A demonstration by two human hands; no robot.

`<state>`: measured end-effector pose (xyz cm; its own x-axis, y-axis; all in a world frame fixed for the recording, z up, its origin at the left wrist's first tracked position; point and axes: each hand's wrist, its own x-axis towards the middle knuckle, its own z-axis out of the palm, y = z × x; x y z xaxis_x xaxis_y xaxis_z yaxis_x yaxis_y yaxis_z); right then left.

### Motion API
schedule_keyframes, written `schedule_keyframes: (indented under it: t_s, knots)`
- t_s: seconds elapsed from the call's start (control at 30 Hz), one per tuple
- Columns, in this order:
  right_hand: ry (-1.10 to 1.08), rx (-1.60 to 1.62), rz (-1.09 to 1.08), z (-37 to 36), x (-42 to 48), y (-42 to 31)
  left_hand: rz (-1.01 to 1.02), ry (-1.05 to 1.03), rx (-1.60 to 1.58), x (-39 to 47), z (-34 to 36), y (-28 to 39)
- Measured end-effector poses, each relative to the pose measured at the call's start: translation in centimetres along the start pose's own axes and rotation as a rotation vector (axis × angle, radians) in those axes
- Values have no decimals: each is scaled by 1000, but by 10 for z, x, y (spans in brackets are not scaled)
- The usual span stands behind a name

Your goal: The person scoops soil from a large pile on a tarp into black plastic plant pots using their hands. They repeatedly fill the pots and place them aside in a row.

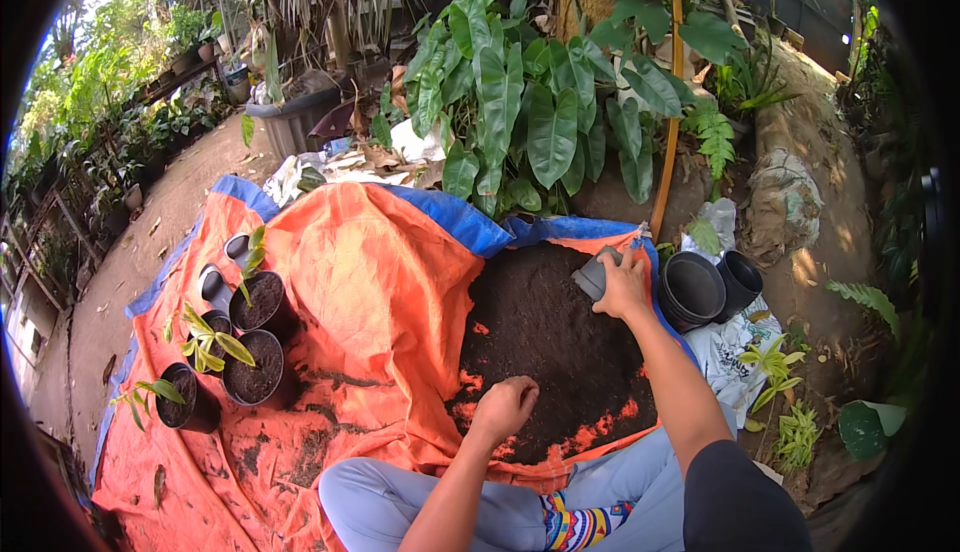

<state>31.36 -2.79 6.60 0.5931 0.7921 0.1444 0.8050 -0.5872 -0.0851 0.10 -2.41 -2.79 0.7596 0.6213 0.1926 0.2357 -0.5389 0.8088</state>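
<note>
My right hand (624, 282) grips a small dark grey plastic pot (594, 276), tilted at the far right side of a heap of dark potting soil (547, 327). The soil lies on an orange tarpaulin (360, 252) with a blue edge. Over the near left part of the soil is my left hand (510, 405), its fingers curled; whether anything is inside them cannot be told. Several black pots of soil with young plants stand on the tarpaulin at the left, among them a round pot (259, 368) and a smaller one (187, 398).
Empty black pots (691, 289) stand just right of the tarpaulin, by a white plastic sack (731, 349). Small leafy cuttings (772, 368) lie at the right. A pair of shoes (215, 287) rests beside the potted plants. Large-leaved plants (551, 116) and a wooden stake (667, 116) border the far side.
</note>
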Motion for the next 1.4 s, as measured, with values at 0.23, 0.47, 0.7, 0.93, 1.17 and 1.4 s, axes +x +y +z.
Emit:
schedule_keyframes:
  t_s: [0.23,0.47,0.7,0.93,1.17,1.4]
  knots:
    - [302,158,24,-83,-46,8,-49,-7,-15,-4,4,3]
    - [682,159,-82,-71,-113,58,-75,-39,-1,-7,10,1]
    - [485,219,-36,-19,-143,87,-106,-9,54,-11,9,14]
    - [294,430,-5,-42,-154,104,-185,126,-30,8,31,32]
    - [-232,529,278,34,-140,183,237,102,100,104,95,120]
    - [58,608,713,0,-131,210,600,-24,581,213,174,198]
